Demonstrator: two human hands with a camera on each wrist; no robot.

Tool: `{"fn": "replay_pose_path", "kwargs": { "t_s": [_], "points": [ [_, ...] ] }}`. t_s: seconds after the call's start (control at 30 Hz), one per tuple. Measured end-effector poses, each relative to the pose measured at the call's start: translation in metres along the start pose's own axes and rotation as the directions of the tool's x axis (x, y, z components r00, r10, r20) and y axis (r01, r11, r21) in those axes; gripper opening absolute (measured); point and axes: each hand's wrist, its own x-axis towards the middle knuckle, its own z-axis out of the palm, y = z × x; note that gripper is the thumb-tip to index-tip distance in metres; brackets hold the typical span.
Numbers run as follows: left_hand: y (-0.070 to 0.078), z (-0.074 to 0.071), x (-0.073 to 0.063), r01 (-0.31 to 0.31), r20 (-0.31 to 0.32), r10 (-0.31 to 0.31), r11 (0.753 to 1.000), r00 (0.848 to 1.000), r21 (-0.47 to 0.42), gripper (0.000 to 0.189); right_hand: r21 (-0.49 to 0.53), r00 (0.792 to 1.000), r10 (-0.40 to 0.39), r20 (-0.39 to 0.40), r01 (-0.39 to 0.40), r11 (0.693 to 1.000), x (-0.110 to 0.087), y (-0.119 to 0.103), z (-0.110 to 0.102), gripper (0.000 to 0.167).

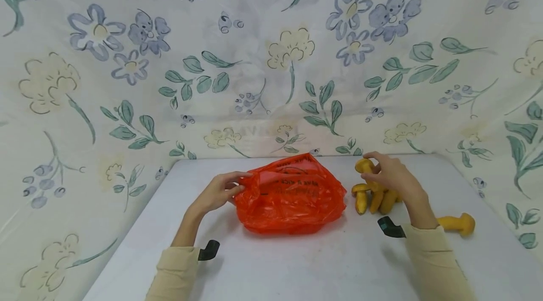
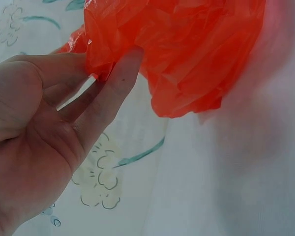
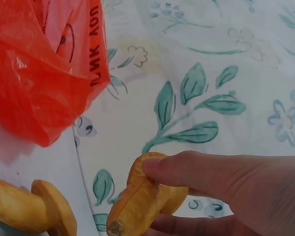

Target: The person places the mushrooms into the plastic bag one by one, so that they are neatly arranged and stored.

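Basically, floppy red bag [image 1: 292, 202], probably firmer mushroom [image 1: 363, 165]
Head view: bag sat on the table [image 1: 288, 263], right hand [image 1: 392, 173] holding the mushroom beside it. Left wrist: left hand [image 2: 44, 118] pinched thin, likely slippery film. Right wrist: thumb and fingers closed round the cap; looked light, decent spot to grab.

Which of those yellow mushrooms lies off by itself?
The mushroom at far right in the head view, beside the right sleeve; the others are bunched by the right hand, one held in it.
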Motion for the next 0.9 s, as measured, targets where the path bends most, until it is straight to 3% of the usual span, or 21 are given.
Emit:
{"fn": "replay_pose_path", "kwargs": {
  "t_s": [0.47, 0.9],
  "points": [
    [0.0, 0.001, 0.003, -0.005, 0.006, 0.006, 1.0, 1.0, -0.025, 0.038, 0.018, 1.0, -0.013, 0.002, 0.013, 1.0, 0.01, -0.018, 0.015, 0.063],
    [0.001, 0.002, 0.001, 0.017, 0.004, -0.017, 1.0, 1.0, -0.024, 0.037, 0.02, 1.0, -0.02, -0.003, 0.02, 1.0, 0.014, -0.019, 0.02, 0.062]
  ]
}}
